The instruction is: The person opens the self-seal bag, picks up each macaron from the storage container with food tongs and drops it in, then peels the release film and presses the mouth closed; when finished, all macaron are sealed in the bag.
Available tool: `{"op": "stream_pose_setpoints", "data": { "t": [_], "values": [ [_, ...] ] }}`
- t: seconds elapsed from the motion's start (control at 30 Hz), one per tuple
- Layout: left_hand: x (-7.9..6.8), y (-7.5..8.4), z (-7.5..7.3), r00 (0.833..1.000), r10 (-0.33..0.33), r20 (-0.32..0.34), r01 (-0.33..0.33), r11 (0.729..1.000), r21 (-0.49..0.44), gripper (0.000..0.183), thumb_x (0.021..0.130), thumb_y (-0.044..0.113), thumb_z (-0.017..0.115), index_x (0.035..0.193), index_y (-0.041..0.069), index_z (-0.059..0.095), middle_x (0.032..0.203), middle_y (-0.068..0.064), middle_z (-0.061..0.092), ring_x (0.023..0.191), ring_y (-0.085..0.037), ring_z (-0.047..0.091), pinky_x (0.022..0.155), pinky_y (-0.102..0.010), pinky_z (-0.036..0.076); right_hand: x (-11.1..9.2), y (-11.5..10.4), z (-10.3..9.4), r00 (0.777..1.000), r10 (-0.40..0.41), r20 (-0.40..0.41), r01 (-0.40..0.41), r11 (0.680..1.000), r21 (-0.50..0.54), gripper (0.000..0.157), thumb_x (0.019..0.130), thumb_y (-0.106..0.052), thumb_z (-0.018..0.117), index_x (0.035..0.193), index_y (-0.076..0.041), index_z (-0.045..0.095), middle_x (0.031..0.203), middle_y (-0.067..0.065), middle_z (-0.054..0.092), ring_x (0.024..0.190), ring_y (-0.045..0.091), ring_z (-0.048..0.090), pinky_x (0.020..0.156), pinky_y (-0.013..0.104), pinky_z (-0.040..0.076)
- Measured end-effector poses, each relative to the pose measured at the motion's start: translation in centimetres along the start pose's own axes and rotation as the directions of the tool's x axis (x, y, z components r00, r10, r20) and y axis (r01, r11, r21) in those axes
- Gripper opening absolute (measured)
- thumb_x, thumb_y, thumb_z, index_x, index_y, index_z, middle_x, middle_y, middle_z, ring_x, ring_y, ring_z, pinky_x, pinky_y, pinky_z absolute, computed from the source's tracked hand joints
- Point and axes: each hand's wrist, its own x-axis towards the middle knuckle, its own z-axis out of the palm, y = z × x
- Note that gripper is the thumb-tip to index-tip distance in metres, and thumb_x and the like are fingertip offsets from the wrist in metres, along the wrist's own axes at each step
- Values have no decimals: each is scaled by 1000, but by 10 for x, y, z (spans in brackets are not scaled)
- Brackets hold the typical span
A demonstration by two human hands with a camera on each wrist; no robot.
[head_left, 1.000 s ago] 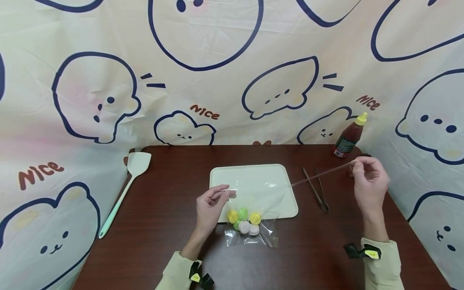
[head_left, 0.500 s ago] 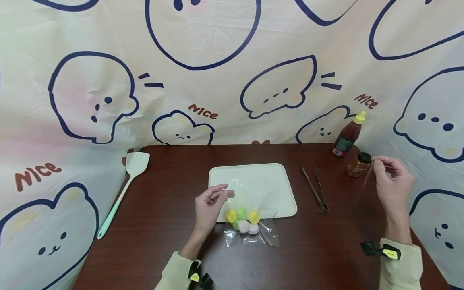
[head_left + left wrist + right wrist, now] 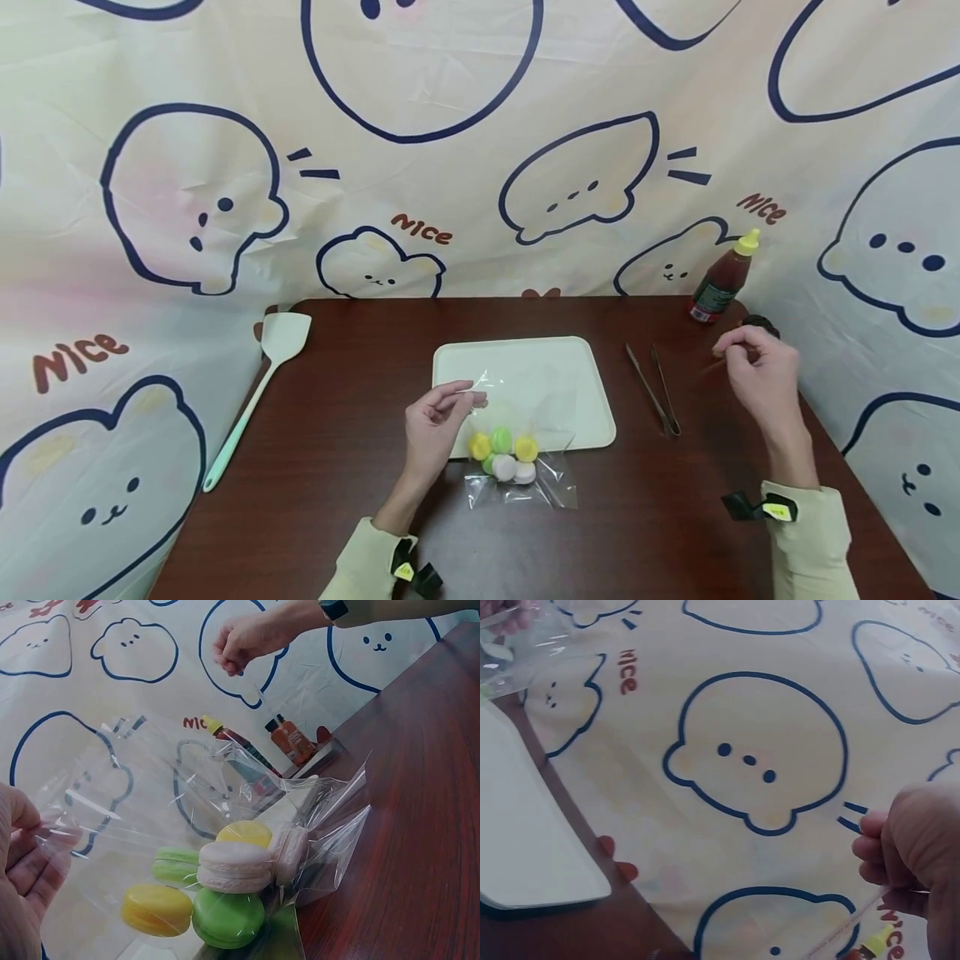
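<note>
My left hand (image 3: 435, 425) pinches the upper edge of a clear plastic bag (image 3: 557, 487) between thumb and fingers. Inside the bag lie several macarons (image 3: 234, 866) in yellow, green and pale pinkish white, in front of and partly over the near edge of a white tray (image 3: 592, 400). Off to the right, well away from the bag, my right hand (image 3: 765, 367) is raised with curled fingers. It pinches a thin clear plastic strip (image 3: 847, 930), which trails from the fingertips in the right wrist view.
Metal tongs (image 3: 660, 400) lie right of the tray. At the back right stand a red sauce bottle (image 3: 722, 287) with a yellow cap and a spice jar (image 3: 291, 742), mostly hidden behind my right hand in the head view. A white spatula (image 3: 285, 337) with a mint handle lies far left.
The strip was stretched from the bag to my right hand; it has come off the bag. My right hand swung out right, then back left over the jar. My left hand stays put.
</note>
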Motion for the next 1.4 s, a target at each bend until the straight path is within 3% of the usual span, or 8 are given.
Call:
{"op": "stream_pose_setpoints", "data": {
  "t": [0.13,0.3,0.57,0.77,0.9,1.07,1.2,1.4],
  "values": [
    [0,2,0,1000,-4,0,4,1000,-1,22,101,2,68,117,-13,69,100,-25,77,90,-18,78,82,-27,60,-5,0,18,996,-32,85,31,999,17,32,94,8,49,74,-7,70,64,4,61,52,5,46,47,21,35],
    [1,1,0,1000,-10,1,10,1000,3,25,100,3,69,117,-16,67,99,-24,77,90,-20,78,82,-28,60,-16,-1,42,979,-54,196,40,996,75,36,92,9,47,69,-12,66,58,0,53,47,7,42,44,24,34],
    [0,1,0,1000,-10,0,10,1000,6,21,100,2,69,116,-12,70,99,-24,77,90,-23,78,83,-29,61,-37,-12,80,931,-118,344,56,981,184,35,91,7,57,66,-17,63,61,-5,54,54,8,46,50,24,37],
    [0,3,1,1000,0,1,0,1000,1,18,100,1,69,115,-8,72,100,-26,77,90,-27,78,83,-30,61,-51,-20,106,890,-202,408,94,958,271,37,102,-5,59,66,-15,59,60,-7,51,55,10,46,51,25,38],
    [0,3,0,1000,9,1,-9,1000,5,19,100,0,68,115,-11,70,100,-26,77,89,-25,78,83,-30,61,-58,-24,117,875,-229,425,101,948,303,30,105,-8,57,78,-13,69,73,-3,65,66,18,57,62,26,45],
    [-1,0,0,1000,3,-8,-3,1000,0,17,99,0,69,115,-5,73,99,-27,77,89,-23,78,82,-29,61,-65,-37,124,837,-212,504,48,947,317,17,105,-14,61,112,-10,76,103,5,77,92,15,70,83,35,55],
    [-1,-1,-1,1000,5,-9,-5,1000,3,17,100,0,68,115,-4,73,99,-26,77,90,-25,78,82,-29,61,-70,-48,128,808,-193,556,-18,936,351,29,104,-16,66,133,-13,70,119,7,76,104,12,73,95,39,55],
    [1,-1,0,1000,19,3,-19,1000,-1,17,101,0,67,117,-5,72,101,-26,77,91,-29,78,82,-29,61,-77,-57,135,790,-188,584,-97,901,422,45,103,-12,67,147,-17,59,124,1,76,118,17,70,99,31,53]
  ]
}}
